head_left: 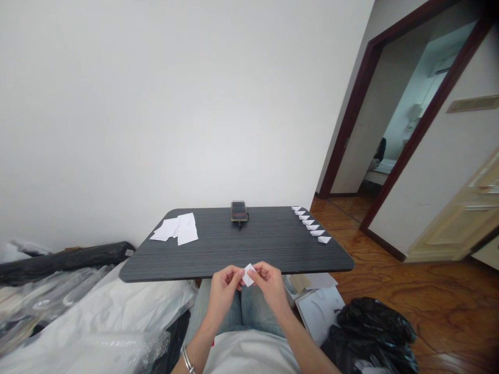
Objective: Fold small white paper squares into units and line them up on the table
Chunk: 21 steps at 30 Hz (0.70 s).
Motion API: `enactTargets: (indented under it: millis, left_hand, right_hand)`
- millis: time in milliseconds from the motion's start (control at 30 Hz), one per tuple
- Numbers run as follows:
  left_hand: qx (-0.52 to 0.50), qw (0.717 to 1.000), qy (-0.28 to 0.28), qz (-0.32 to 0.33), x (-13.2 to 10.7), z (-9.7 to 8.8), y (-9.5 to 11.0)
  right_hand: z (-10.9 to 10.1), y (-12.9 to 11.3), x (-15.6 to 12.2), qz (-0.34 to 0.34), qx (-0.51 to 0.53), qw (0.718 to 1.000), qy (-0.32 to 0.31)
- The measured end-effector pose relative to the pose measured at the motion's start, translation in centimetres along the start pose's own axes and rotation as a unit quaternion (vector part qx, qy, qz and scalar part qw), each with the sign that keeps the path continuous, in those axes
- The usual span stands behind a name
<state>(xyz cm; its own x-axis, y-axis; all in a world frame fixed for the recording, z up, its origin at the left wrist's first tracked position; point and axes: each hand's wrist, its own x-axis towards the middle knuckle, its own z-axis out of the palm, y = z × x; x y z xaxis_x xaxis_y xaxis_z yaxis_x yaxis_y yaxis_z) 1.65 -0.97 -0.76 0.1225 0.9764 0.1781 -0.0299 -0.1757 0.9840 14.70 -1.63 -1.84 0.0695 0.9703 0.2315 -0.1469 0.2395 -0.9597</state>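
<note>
Between my two hands is a small folded white paper, held up at the near edge of the dark table. My left hand pinches its left side with thumb and fingers. On the other side, my right hand grips it, the thumb lying across its face. Loose white paper sheets lie overlapping on the table's left part. Along the right edge runs a row of several small folded white papers.
A phone-like device on a stand is at the table's back middle, by the white wall. Plastic-wrapped bundles lie to the left. Black plastic bags and a white paper bag sit on the wooden floor at right, near a doorway.
</note>
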Motion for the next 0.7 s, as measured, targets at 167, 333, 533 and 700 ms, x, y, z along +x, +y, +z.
enactTargets:
  millis: [167, 333, 533, 700]
  left_hand:
    - [0.069, 0.997, 0.009, 0.020, -0.18, 0.00, 0.14]
    - [0.061, 0.998, -0.002, 0.029, -0.24, 0.12, 0.36]
    - [0.032, 0.999, -0.007, 0.023, 0.01, 0.22, 0.29]
    - [0.048, 0.998, 0.009, 0.043, 0.11, -0.07, 0.18]
  right_hand:
    - [-0.01, -0.15, -0.06, -0.020, -0.048, 0.999, -0.014]
    - [-0.01, -0.49, -0.26, -0.056, -0.078, 0.995, -0.016]
    - [-0.04, -0.97, -0.40, -0.088, -0.157, 0.984, 0.021]
    - [-0.12, -0.89, -0.18, -0.059, -0.112, 0.992, -0.006]
